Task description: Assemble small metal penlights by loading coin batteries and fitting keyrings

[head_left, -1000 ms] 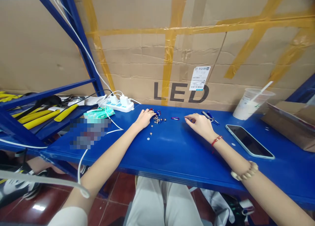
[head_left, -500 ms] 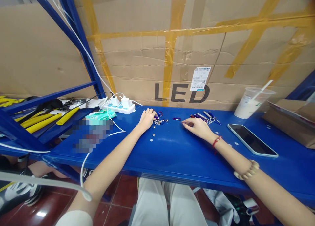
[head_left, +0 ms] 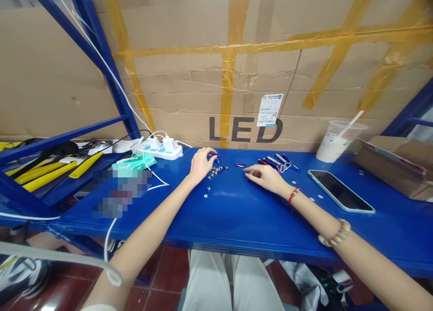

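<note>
My left hand (head_left: pixel 200 165) is at the back of the blue table, thumb and fingertips closed on a small dark carabiner (head_left: pixel 217 158) that they partly cover. Just in front of those fingers lies a loose pile of small round metal pieces (head_left: pixel 214 171). A single metal piece (head_left: pixel 209 188) sits nearer the edge. My right hand (head_left: pixel 265 177) rests on the table, fingers loosely bent and apart, with nothing visible in them. Close to its index fingertip lies another carabiner (head_left: pixel 240 165). Behind this hand is a bunch of pen-like metal tubes with small chains (head_left: pixel 274 162).
To the right lie a phone (head_left: pixel 340 190), a plastic cup with straw (head_left: pixel 338 141) and a cardboard box (head_left: pixel 395 166). A power strip (head_left: pixel 165 150), tissue pack (head_left: pixel 133 163) and white cables are at left. A large carton (head_left: pixel 189 90) walls off the back.
My left fingers have shifted a little and now cover part of the carabiner beside them. My right hand has moved slightly closer to the lone carabiner. The camera view has shifted a bit.
</note>
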`<state>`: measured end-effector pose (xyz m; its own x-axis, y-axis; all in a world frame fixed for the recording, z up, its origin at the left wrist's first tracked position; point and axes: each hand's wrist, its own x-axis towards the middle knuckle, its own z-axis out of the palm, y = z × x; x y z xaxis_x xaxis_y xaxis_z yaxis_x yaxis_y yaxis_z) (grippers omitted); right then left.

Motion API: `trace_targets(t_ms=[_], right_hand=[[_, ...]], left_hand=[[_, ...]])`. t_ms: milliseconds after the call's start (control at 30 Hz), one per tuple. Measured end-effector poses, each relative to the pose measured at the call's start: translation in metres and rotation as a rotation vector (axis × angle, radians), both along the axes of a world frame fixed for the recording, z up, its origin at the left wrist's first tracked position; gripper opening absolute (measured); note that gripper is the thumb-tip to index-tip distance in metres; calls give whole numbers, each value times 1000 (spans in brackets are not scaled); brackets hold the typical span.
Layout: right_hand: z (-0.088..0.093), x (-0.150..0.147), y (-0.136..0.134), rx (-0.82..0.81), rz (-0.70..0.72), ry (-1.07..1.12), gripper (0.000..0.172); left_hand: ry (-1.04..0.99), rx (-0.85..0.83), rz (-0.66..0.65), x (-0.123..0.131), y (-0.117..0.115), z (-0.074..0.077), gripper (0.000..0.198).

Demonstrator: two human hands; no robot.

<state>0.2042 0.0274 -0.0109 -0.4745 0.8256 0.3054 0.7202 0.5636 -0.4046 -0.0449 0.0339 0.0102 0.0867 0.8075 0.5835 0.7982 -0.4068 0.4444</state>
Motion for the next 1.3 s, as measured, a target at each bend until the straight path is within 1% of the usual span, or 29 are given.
trace_targets(t_ms=[167, 267, 367, 433, 500, 567, 633, 733, 867, 1033, 1100, 1167, 1233, 1300], right_hand=[[1, -3, -3, 9, 30, -27, 28], [0, -3, -2, 7, 52, -22, 28], [-1, -3, -2, 3, 65, -14, 28], [-1, -3, -3, 5, 72, -11, 29], [0, -3, -3, 8, 76, -10, 28], [1, -3, -4, 7, 77, -13, 28], [1, -4, -4, 6, 84, -20, 27], [0, -3, -3, 11, 103, -26, 27], [-2, -3, -2, 17, 119, -16, 26], [-3, -3, -2, 12, 115, -21, 26], [-3, -2, -2, 17, 115, -20, 26], [-2, -3, -3, 21, 113, -31, 25], [0, -4, -4, 38, 80, -67, 24], [4, -4, -6, 89, -31, -115, 25]], left_hand=[[-239, -67, 62, -6, 4, 2, 14], [-293, -35, 104, -9, 3, 7, 20], [-200, 2, 136, -11, 0, 11, 25], [-93, -65, 105, -12, -1, 12, 24], [-3, -181, 21, -13, -2, 12, 20], [67, -277, -76, -14, -3, 10, 22], [141, -338, -160, -14, -4, 8, 26], [202, -421, -236, -14, -4, 6, 21], [194, -458, -244, -11, -3, 2, 21], [158, -418, -233, -6, -2, 0, 19], [157, -402, -204, -8, -3, 2, 24], [173, -410, -192, -11, -5, 4, 34], [197, -458, -216, -14, -5, 5, 38], [201, -532, -246, -16, -5, 5, 34]])
